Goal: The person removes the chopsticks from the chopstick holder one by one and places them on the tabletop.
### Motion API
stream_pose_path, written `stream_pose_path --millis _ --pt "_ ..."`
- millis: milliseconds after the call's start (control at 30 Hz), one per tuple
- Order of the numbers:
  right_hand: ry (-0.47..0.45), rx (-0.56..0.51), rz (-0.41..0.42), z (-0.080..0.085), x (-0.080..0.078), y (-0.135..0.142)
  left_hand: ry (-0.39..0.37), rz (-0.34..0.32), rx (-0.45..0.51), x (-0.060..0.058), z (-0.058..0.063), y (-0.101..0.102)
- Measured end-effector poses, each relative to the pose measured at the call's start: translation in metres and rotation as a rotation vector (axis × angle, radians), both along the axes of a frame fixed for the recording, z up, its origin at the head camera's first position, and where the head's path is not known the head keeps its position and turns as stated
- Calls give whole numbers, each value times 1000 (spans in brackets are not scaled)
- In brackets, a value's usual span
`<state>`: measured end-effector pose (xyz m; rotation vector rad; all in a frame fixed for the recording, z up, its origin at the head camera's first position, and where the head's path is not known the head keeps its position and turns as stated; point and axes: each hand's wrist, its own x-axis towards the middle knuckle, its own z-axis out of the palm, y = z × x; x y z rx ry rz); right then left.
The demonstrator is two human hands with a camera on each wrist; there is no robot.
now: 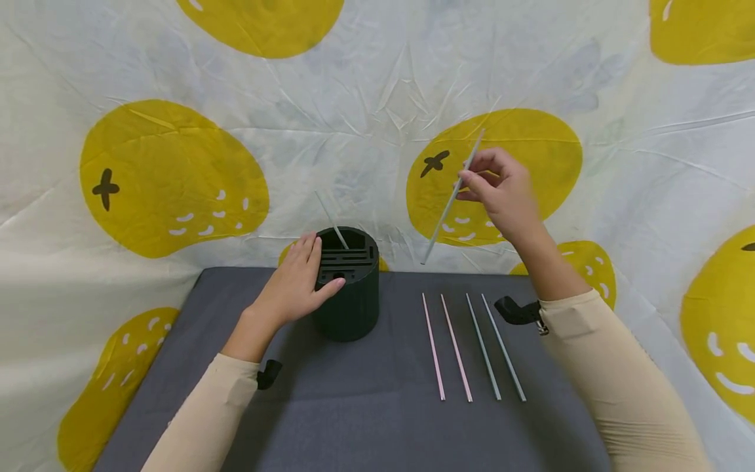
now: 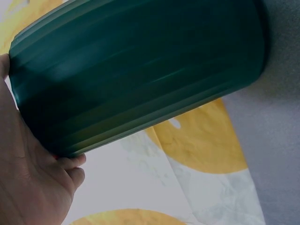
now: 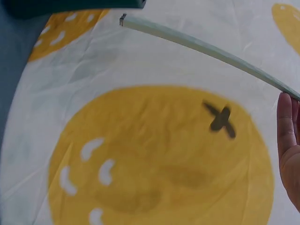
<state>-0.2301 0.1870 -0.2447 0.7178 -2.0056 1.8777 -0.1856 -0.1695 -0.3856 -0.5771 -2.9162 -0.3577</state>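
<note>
My left hand (image 1: 297, 278) rests on the left side of the rim of a dark green round holder (image 1: 348, 314), its fingers along the rim and its thumb across the front. Slots and a round hole show in the front part of the holder's top. A pale stick (image 1: 331, 219) leans up out of the rear opening. In the left wrist view the ribbed wall of the holder (image 2: 140, 70) fills much of the frame. My right hand (image 1: 501, 193) pinches a slim pale green stick (image 1: 442, 219), tilted in the air right of the holder. Its lower end (image 3: 123, 20) points towards the holder.
Two pink sticks (image 1: 433, 347) and two pale blue-green sticks (image 1: 483, 347) lie side by side on the dark grey tablecloth (image 1: 354, 406), right of the holder. Behind the table hangs a white cloth (image 1: 354, 131) with yellow fruit shapes.
</note>
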Motion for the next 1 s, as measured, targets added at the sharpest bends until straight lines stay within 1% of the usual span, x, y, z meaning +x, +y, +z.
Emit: stream_pose_path --millis 167,367,433,533,600,767,900,1000 --pt "-31 57 -78 -14 11 31 -11 -1 3 1 0 -1" --pt "-56 75 -162 -45 7 71 0 1 1 -1 0 1" --pt "-77 129 -215 -55 7 84 1 -1 0 -2 -1 2" --pt "-129 246 -299 -71 9 102 -2 -7 5 -2 -2 4" --pt "-169 313 -334 -83 11 114 0 -5 5 -2 -3 5" --pt "-261 413 -355 -112 10 139 -3 -9 4 -3 -4 6" --pt "-295 519 -346 -139 5 156 -5 -2 7 -2 -3 5" --pt "-302 584 -332 -160 1 165 -3 8 9 -2 -3 3"
